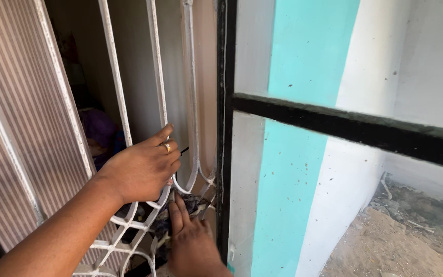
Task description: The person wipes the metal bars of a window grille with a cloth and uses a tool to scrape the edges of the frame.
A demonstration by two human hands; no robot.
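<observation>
1. White-painted metal, chipped and dusty, makes up the window grille (129, 225) that fills the left half of the frame; its bars run upright in the upper part and curl into loops toward the lower centre.
2. The left hand (142, 172) comes in from the lower left and sits at centre-left, curled over a bar where the curves begin. The fingers are bent closed around something thin and dark, whose black tip (184, 150) pokes out just past the knuckles; what it is cannot be told. A gold ring (167, 148) shows on one finger. The grip looks like a steadying one, with the wrist braced against the grille.
3. The right hand (190, 243) rises from the bottom centre, fingers mostly straight and flat, pressing a dark patterned cloth (193, 204) against the lower bars. It seems placed so to push the fabric into the tight corner where the grille meets the frame.
4. The cloth is crumpled, dark blue-black with pale flecks, and lies wedged between the loops just left of the black frame post (224, 102), touching both the fingers and the bars.
5. Right of the post, a black crossbar (344, 125) cuts across a white and turquoise wall (293, 169); sandy ground (385, 246) lies in the lower right.
</observation>
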